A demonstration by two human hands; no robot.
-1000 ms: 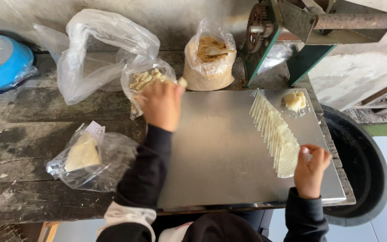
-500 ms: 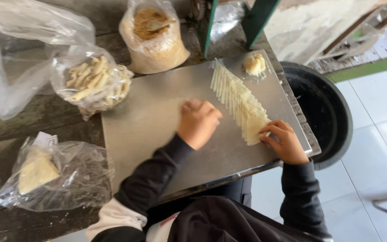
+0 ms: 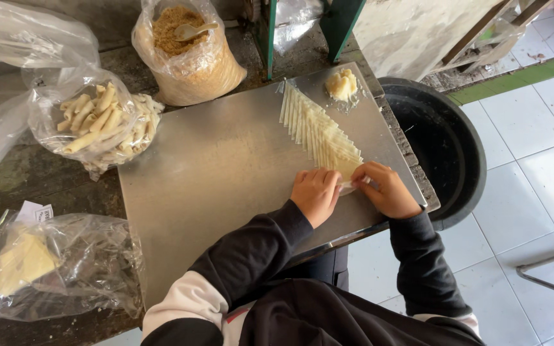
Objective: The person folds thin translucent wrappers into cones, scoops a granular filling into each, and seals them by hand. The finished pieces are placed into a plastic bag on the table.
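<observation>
A row of pale, overlapping pastry wrappers point(image 3: 318, 131) lies fanned across a metal sheet point(image 3: 226, 173). My left hand point(image 3: 316, 193) and my right hand point(image 3: 385, 189) meet at the near end of the row. Both pinch the nearest wrapper point(image 3: 347, 170) between their fingertips, which cover its lower edge. A small lump of pale paste point(image 3: 342, 83) sits at the far end of the sheet.
A clear bag of rolled pastry sticks point(image 3: 100, 122) lies left of the sheet. An open bag of brown crumbs with a spoon point(image 3: 187, 48) stands behind it. Another bag with yellow wrappers point(image 3: 27, 263) rests at the near left. A black tub point(image 3: 447, 144) stands on the tiled floor to the right.
My left hand has come from the bag of rolled sticks across the sheet to the wrapper row. My right hand stays at the row's near end. The view has shifted right.
</observation>
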